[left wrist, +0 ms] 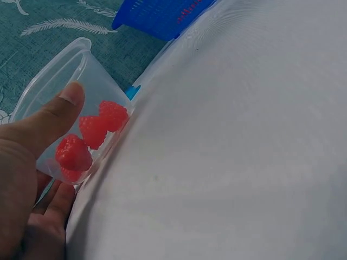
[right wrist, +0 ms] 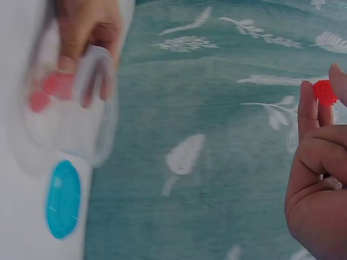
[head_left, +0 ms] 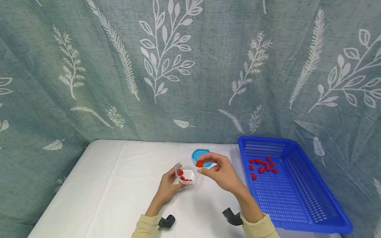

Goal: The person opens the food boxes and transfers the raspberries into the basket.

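Nearest me are two beige cuffs (head_left: 146, 227), with a black wrist mount (head_left: 167, 221) beside each. Just beyond, over the middle of the white worktop (head_left: 119, 195), the left hand (head_left: 169, 187) has its fingers wrapped round a clear tub (head_left: 188, 174); a few red raspberries (head_left: 180, 172) lie along its bottom. To the right, the right hand (head_left: 223, 172) pinches a single raspberry (head_left: 199, 164) between thumb and fingers, near the tub's right rim. I read the step in hand as filling the tub berry by berry. The next move, as I judge it, calls for bringing this berry over the mouth and loosening the pinch, with the left hand steadying the tub.

Past the tub lies a blue lid (head_left: 200, 153). On the right stands a blue basket (head_left: 285, 201), its loose berries (head_left: 261, 170) grouped toward the far left. Farthest back hangs a green leaf-print curtain (head_left: 119, 72).

Some of it I can't make out. The right hand covers part of the lid, and some left fingers go behind the tub. I can't tell whether the tub's base touches the worktop, or how high the pinched berry sits above the rim. My right wrist view blurs the tub; my left one cuts off the basket.
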The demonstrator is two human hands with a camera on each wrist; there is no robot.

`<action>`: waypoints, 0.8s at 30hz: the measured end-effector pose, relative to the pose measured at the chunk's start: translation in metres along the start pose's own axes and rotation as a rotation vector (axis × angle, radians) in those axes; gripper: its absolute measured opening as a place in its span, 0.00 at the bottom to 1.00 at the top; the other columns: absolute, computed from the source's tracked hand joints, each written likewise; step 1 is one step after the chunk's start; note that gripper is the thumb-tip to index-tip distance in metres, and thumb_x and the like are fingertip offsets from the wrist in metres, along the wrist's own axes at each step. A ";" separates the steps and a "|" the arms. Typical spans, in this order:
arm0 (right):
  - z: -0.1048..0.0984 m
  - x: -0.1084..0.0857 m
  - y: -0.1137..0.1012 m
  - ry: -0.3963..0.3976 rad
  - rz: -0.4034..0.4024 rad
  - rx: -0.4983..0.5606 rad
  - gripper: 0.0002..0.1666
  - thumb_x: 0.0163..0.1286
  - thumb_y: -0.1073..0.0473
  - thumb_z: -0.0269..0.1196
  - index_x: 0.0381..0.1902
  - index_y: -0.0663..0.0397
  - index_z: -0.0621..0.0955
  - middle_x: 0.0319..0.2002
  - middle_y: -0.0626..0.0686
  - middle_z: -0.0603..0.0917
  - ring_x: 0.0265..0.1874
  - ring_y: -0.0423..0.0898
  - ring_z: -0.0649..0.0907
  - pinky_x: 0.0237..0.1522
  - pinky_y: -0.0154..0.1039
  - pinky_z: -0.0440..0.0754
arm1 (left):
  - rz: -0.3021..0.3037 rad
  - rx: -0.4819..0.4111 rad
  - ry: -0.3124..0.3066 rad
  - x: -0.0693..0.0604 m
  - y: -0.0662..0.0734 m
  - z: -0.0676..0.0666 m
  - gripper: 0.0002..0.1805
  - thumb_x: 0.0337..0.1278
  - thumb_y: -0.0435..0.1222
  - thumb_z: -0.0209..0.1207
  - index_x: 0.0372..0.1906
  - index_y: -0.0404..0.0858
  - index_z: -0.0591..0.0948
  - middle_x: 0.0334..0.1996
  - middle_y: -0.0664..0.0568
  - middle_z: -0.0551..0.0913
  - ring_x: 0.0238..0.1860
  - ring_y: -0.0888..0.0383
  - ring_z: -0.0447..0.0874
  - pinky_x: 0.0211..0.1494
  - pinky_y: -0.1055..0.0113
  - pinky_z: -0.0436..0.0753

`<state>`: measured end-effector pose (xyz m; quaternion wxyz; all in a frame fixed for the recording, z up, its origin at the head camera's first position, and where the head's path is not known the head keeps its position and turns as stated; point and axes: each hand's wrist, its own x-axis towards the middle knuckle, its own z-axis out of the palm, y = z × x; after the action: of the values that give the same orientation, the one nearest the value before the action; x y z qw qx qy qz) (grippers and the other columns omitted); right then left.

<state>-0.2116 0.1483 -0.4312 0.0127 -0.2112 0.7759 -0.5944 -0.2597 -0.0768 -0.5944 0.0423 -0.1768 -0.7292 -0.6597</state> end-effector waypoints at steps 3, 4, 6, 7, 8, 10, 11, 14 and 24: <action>-0.016 -0.006 -0.014 0.012 -0.004 0.007 0.14 0.66 0.66 0.69 0.49 0.60 0.82 0.43 0.55 0.87 0.09 0.38 0.62 0.13 0.31 0.60 | 0.008 -0.006 -0.015 0.002 -0.015 -0.002 0.46 0.46 0.26 0.75 0.74 0.29 0.67 0.71 0.37 0.72 0.74 0.42 0.67 0.76 0.57 0.66; -0.022 -0.007 -0.017 0.019 -0.014 0.008 0.14 0.66 0.66 0.69 0.49 0.61 0.82 0.43 0.53 0.87 0.09 0.38 0.60 0.12 0.32 0.59 | 0.009 -0.010 -0.019 0.003 -0.019 -0.002 0.47 0.46 0.26 0.75 0.74 0.30 0.67 0.72 0.38 0.71 0.74 0.43 0.67 0.76 0.58 0.66; -0.036 -0.008 -0.022 0.049 -0.034 0.007 0.14 0.67 0.67 0.69 0.49 0.62 0.81 0.42 0.51 0.87 0.09 0.39 0.60 0.11 0.35 0.57 | 0.004 -0.003 -0.018 0.003 -0.019 -0.002 0.47 0.46 0.27 0.76 0.74 0.30 0.67 0.72 0.38 0.70 0.75 0.43 0.65 0.76 0.58 0.66; -0.043 -0.008 -0.023 0.067 -0.047 0.004 0.14 0.67 0.68 0.68 0.50 0.62 0.81 0.42 0.49 0.88 0.09 0.39 0.59 0.10 0.37 0.56 | -0.002 0.000 -0.017 0.003 -0.019 -0.002 0.47 0.46 0.28 0.76 0.74 0.31 0.68 0.73 0.38 0.70 0.75 0.43 0.65 0.76 0.58 0.65; -0.051 -0.008 -0.023 0.091 -0.065 -0.006 0.14 0.67 0.68 0.68 0.50 0.63 0.81 0.42 0.47 0.88 0.08 0.39 0.59 0.09 0.39 0.55 | -0.003 0.000 -0.016 0.002 -0.019 -0.002 0.47 0.46 0.28 0.76 0.74 0.31 0.68 0.73 0.38 0.70 0.76 0.43 0.64 0.76 0.57 0.65; -0.069 -0.006 -0.020 0.139 -0.091 -0.021 0.14 0.68 0.69 0.67 0.50 0.64 0.80 0.41 0.44 0.88 0.07 0.40 0.59 0.08 0.42 0.55 | -0.007 0.002 -0.013 0.002 -0.019 -0.002 0.46 0.46 0.29 0.76 0.73 0.31 0.68 0.74 0.39 0.69 0.76 0.43 0.63 0.76 0.56 0.64; -0.078 -0.005 -0.018 0.165 -0.097 -0.030 0.14 0.68 0.68 0.67 0.51 0.63 0.80 0.41 0.43 0.88 0.07 0.40 0.60 0.08 0.41 0.56 | -0.009 0.001 -0.013 0.002 -0.019 -0.002 0.46 0.46 0.29 0.76 0.73 0.31 0.69 0.74 0.39 0.69 0.77 0.43 0.62 0.77 0.56 0.64; -0.106 0.001 -0.003 0.245 -0.108 -0.051 0.14 0.69 0.68 0.66 0.51 0.62 0.80 0.41 0.40 0.87 0.07 0.37 0.71 0.09 0.34 0.66 | -0.017 -0.007 -0.010 0.002 -0.019 -0.003 0.46 0.45 0.28 0.77 0.73 0.31 0.69 0.74 0.40 0.69 0.76 0.44 0.63 0.77 0.57 0.64; -0.185 0.010 0.076 0.365 0.069 -0.315 0.25 0.70 0.54 0.69 0.58 0.63 0.80 0.43 0.40 0.86 0.45 0.32 0.82 0.44 0.26 0.81 | -0.014 0.004 -0.014 0.003 -0.019 -0.002 0.47 0.46 0.29 0.77 0.74 0.32 0.68 0.73 0.41 0.71 0.76 0.45 0.63 0.77 0.56 0.65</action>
<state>-0.2942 0.3304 -0.4454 -0.1403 -0.0729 0.8551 -0.4937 -0.2689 -0.0797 -0.6115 0.0328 -0.1763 -0.7321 -0.6572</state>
